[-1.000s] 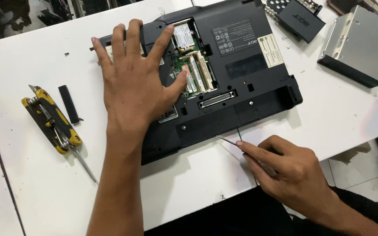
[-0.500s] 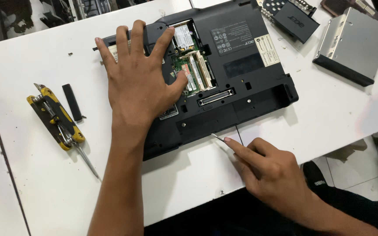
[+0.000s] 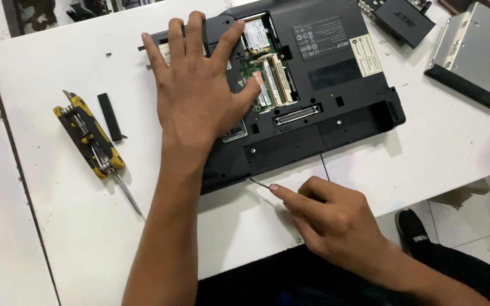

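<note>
On the white desk [image 3: 58, 73], left hand [image 3: 197, 93] spread flat pins the rigid, fragile upturned laptop [image 3: 336, 73]; right hand [image 3: 336, 218] pinches a thin metal pick [image 3: 259, 182] at its edge.

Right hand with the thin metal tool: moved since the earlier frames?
Yes. The right hand slid left along the black laptop's front edge, tool tip nearer its left corner.

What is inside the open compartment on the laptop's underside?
In the laptop bay: a green circuit board, memory modules and a small card. The left hand covers the bay's left part, so what lies there is hidden.
</note>
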